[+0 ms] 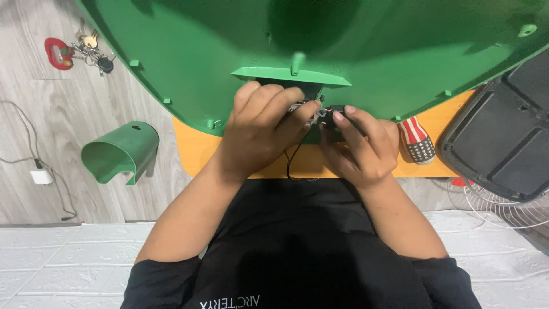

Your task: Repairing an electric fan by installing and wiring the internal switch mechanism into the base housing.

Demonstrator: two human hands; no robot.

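Two hands meet under one large green shell [366, 51]. The left hand [260, 129] has its fingers curled narrow over a small metal part [302, 107]; the right hand [360, 143] pinches one black connector [334, 111]. One black wire [293, 160] drops toward six o'clock. One green curved cover [120, 151] lies at nine o'clock, one key bunch [91, 52] at ten.

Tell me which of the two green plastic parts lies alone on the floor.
The small arched green cover lies alone on the grey floor, left of the hands. The large green shell rests under both hands instead.
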